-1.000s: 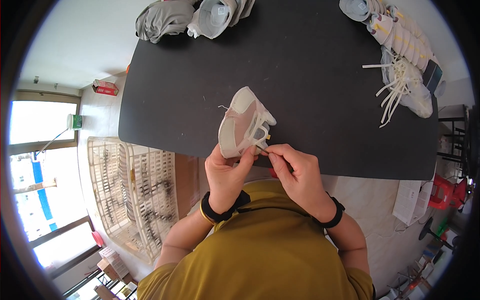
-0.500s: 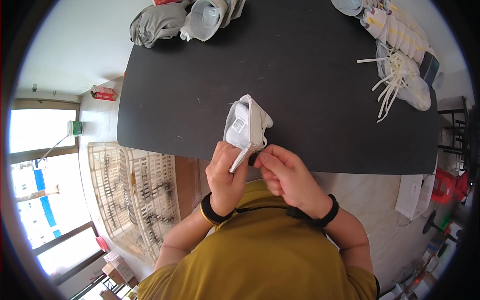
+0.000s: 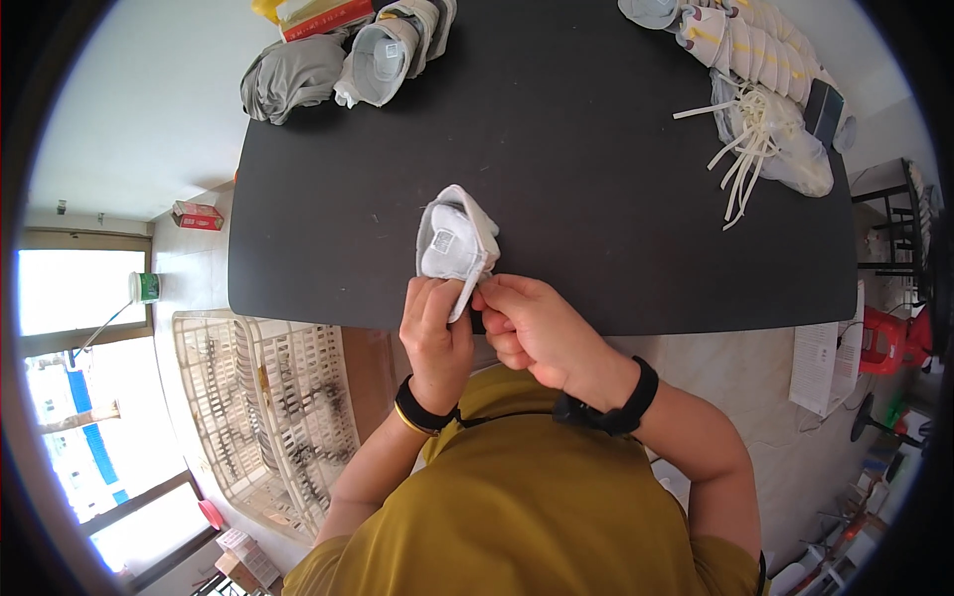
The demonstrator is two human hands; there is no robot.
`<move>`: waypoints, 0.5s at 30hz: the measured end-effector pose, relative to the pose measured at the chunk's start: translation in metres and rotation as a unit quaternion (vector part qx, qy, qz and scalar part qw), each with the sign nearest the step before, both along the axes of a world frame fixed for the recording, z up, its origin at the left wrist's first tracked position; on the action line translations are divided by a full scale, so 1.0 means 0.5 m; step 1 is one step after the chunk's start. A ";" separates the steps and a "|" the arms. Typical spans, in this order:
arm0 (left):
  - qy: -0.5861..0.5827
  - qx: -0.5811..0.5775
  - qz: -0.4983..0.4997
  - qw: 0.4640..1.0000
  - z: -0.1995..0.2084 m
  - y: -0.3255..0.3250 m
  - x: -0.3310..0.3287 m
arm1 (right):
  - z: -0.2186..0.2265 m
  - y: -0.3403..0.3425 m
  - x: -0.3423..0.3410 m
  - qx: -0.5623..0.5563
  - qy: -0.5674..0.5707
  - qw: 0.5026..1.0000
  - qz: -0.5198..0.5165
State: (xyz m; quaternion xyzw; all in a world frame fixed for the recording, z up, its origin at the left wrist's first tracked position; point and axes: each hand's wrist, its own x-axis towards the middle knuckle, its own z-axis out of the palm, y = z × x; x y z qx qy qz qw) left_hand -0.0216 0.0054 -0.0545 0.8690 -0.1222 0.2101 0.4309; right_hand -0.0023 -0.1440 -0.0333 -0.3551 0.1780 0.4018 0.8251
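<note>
A white shoe upper [image 3: 481, 221] with a pale grey lining and a square printed label inside stands at the near edge of the dark table, its opening tilted toward me. My left hand [image 3: 434, 333] is closed on its near end, fingers inside the opening and thumb outside along the flap. Against the right side of the same upper, my right hand [image 3: 537, 328] is closed in a pinch. Whatever sits between those fingertips is too small and hidden to make out.
Stacked grey-lined shoe uppers [image 3: 381, 60] and a crumpled grey cloth [image 3: 293, 79] lie far left. Far right are nested white uppers [image 3: 740, 50], a plastic bag with white laces [image 3: 760, 119] and a dark phone [image 3: 824, 111]. A plastic crate [image 3: 263, 397] stands on the floor at left.
The view has shifted, so the table things sit differently in it. The upper is turned slightly, and my right fingers are tighter against its side. A white loop seen beside it earlier is now hidden.
</note>
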 end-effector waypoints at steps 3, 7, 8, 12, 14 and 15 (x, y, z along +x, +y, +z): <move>0.013 0.008 -0.025 1.000 0.009 0.004 0.004 | -0.013 0.011 -0.016 -0.086 -0.053 0.995 -0.007; 0.039 0.004 -0.030 0.999 0.015 0.007 0.011 | -0.018 0.030 -0.029 -0.569 -0.573 0.588 0.048; 0.040 0.005 -0.032 0.999 0.012 0.008 0.009 | -0.011 0.032 -0.030 -0.611 -0.576 0.534 0.098; 0.037 0.006 -0.027 0.999 0.009 0.012 -0.001 | -0.008 -0.011 0.024 -0.074 -0.087 0.992 0.048; 0.028 -0.001 -0.026 0.999 0.011 0.005 0.003 | 0.003 -0.008 0.000 -0.020 -0.035 0.999 -0.003; 0.032 0.003 -0.027 0.999 0.011 0.007 0.004 | 0.012 -0.010 -0.004 -0.019 -0.038 0.999 -0.001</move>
